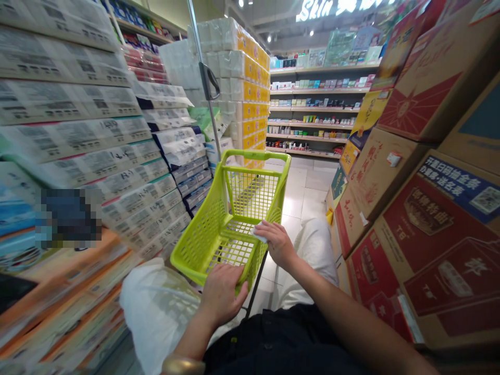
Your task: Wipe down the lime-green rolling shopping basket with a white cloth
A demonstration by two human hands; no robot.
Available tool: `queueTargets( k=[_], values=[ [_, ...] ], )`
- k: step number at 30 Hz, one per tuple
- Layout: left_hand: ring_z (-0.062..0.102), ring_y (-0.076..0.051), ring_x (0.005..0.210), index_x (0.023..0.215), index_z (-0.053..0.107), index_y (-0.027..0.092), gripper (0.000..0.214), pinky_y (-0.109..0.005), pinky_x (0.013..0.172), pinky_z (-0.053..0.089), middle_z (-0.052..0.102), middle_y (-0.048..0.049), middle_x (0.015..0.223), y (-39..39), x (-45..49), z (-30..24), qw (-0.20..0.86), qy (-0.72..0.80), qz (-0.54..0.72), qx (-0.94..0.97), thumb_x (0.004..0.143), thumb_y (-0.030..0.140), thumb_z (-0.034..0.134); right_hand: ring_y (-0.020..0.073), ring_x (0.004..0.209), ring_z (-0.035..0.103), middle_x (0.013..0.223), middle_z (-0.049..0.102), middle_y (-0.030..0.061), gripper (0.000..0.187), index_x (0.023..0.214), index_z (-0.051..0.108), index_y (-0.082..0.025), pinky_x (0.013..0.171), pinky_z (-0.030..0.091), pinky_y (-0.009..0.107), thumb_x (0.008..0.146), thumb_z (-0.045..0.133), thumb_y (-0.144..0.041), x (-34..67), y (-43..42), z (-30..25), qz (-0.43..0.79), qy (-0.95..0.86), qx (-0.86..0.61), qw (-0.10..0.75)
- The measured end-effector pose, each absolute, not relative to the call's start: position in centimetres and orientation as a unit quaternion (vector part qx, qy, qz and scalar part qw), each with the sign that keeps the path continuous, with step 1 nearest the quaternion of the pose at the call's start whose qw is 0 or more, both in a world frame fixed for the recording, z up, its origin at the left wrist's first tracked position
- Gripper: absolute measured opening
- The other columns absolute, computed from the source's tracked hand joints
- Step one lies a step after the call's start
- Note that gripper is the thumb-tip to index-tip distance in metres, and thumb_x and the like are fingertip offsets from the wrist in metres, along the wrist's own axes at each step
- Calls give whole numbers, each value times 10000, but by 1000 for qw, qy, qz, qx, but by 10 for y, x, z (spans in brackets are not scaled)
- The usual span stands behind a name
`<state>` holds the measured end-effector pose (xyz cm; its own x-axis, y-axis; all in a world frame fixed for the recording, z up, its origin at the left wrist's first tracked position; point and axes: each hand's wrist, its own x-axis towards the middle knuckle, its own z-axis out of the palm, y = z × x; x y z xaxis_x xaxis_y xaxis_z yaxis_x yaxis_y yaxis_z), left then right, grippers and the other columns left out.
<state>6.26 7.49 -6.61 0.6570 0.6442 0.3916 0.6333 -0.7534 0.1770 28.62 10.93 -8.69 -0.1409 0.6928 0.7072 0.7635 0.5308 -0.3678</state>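
A lime-green plastic rolling shopping basket (pixel 195 245) stands tilted between my knees, its long metal pull handle (pixel 211 104) rising at the far left. My left hand (pixel 224 291) is closed over the near rim, thumb on the near side and fingertips hidden inside. Pinched under the fingers of my right hand (pixel 277 244) is a small white wipe or tissue (pixel 260 233), pressed against the basket's right rim. The basket's grid bottom shows, with nothing lying on it.
Plastic-wrapped paper packs (pixel 117 140) are stacked high on the left. Cartons (pixel 422 219) form a wall close on my right. Yellow-and-white packs (pixel 250 99) stand behind the basket. Shelves of small goods (pixel 312 107) line the back, beyond a tiled floor (pixel 295 192).
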Motion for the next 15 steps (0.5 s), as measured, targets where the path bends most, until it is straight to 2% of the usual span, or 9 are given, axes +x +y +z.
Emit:
queueTargets(
  k=[4,9,12,15],
  values=[
    [614,-238,784,878,603,209,145,-383,758,435,678,-60,795,75,62,-66,12,350,219,911,835,246,469,192,1285,572,1211,722,35,403,1139,707,-274,1054,445,401,909,444,-73,274,98,-95,-37,-749,-470,465],
    [586,-221,713,755,554,215,127,-365,713,415,639,-51,716,75,59,-66,0,348,213,913,836,241,461,152,1323,533,1225,717,9,347,1167,683,-298,1114,377,346,955,463,-132,252,65,-103,-47,-810,-400,426],
    [592,-223,721,776,558,218,122,-365,719,416,645,-46,724,74,59,-64,0,346,216,913,840,238,457,146,1292,563,1212,723,-3,369,1143,689,-308,1132,344,360,952,457,-94,264,77,-96,-56,-813,-407,412],
    [606,-229,756,848,580,222,124,-372,743,427,671,-46,774,74,61,-64,-2,344,219,913,841,238,457,178,1265,591,1214,722,10,400,1120,699,-290,1095,381,408,919,459,-41,282,101,-85,-39,-774,-468,425]
  ],
)
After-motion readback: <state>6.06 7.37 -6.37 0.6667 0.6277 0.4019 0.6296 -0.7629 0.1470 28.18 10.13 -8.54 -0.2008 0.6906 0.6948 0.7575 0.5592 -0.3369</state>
